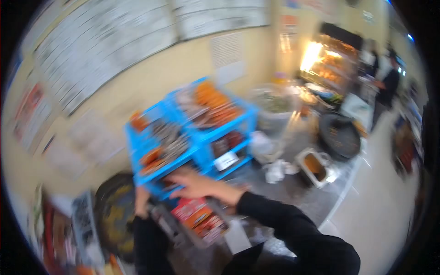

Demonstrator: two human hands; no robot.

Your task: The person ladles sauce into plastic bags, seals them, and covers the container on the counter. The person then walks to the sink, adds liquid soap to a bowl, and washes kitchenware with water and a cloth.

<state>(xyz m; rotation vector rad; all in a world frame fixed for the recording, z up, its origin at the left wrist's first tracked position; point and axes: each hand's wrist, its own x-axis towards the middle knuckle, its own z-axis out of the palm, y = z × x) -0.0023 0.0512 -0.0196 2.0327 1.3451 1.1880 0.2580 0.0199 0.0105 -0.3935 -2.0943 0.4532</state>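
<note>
My right hand (199, 185) reaches from the right to the front opening of the left blue crate stack (172, 167), its fingers spread and blurred. At that stack's lower left corner is my left hand (142, 201), its fingers hidden or smeared. Small orange and grey packets (172, 137) fill the top of this stack. Below my right hand, a tray holds a red and orange printed packet (199, 217). The right blue crate stack (247, 123) stands beside the first, with orange packets (215, 103) on top and a white label (226, 161) in front.
A dark round pan (120, 215) lies at the left. Right of the crates are a clear tub (275, 101), a metal container with brown contents (314, 166) and a black bowl (340, 135). Farther back are a lit display case (332, 59) and a person (389, 85) in dark clothes.
</note>
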